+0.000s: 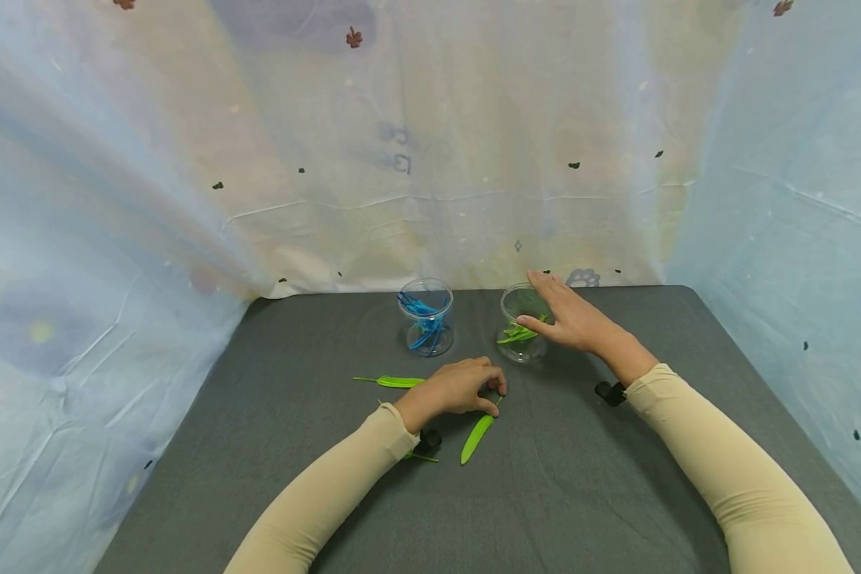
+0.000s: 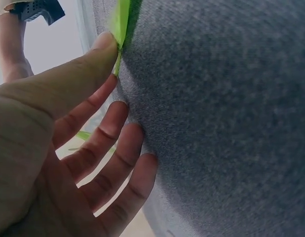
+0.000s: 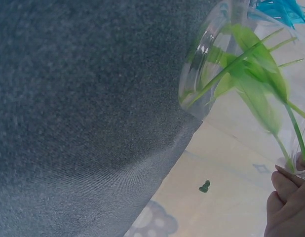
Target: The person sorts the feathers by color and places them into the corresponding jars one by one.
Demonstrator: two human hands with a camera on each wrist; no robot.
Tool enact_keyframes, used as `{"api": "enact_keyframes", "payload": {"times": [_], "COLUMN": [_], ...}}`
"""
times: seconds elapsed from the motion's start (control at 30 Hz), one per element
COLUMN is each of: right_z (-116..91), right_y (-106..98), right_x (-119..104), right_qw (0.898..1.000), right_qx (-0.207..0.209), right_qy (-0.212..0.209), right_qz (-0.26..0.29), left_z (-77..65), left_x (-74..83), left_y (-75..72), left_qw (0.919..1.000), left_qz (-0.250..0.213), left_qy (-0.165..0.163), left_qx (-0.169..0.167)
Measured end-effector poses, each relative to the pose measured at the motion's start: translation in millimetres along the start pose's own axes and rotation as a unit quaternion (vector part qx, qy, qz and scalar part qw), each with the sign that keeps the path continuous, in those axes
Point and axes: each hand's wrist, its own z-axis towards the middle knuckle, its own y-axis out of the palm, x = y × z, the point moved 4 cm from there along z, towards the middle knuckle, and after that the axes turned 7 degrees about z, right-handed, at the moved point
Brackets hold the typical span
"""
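My left hand pinches the thin stem of a long green leaf between thumb and index finger, low over the table; the left wrist view shows the thumb at the stem's base, other fingers spread below. With my right hand I hold a clear cup at its rim, the thumb in front and the longer fingers behind. The cup stands upright, and several green leaves lean inside it with their stems toward the rim. Part of its right side is hidden by the hand.
A second clear cup holding blue strips stands to the left. One green leaf lies on the dark grey table beyond my left forearm, and another green piece shows partly beneath the wrist. A patterned curtain hangs behind.
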Motion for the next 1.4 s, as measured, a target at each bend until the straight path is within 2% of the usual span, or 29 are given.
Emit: {"api": "enact_keyframes", "payload": {"times": [0.27,0.57,0.77,0.93,1.07,1.4], "right_z": [0.0,0.0,-0.7,-1.1,-0.7,-0.1], "right_y": [0.3,-0.1,0.2,0.7,0.9,0.6], "right_x": [0.6,-0.1,0.7,0.8,0.6,0.1], "right_qw": [1.0,1.0,1.0,1.0,1.0,1.0], "right_qx": [-0.004,-0.005,-0.001,0.0,-0.001,-0.001], "right_qy": [0.002,0.002,0.002,0.004,0.004,0.006], "right_qz": [-0.002,-0.002,0.002,0.008,0.008,0.011], "left_z": [-0.2,-5.6,-8.0,-10.3,-11.8,-12.9], "left_x": [-2.8,-9.4,-14.9,-19.7,-21.8,-31.4], "left_y": [1.1,-1.1,-2.8,-1.1,-0.6,-6.1], "left_qw": [0.9996,0.9948,0.9867,0.975,0.9678,0.9575], "left_qz": [-0.019,-0.098,-0.159,-0.218,-0.248,-0.285], "left_qy": [-0.009,0.011,0.033,0.036,0.038,0.034], "left_qx": [-0.017,-0.023,-0.014,-0.019,-0.02,0.029]}}
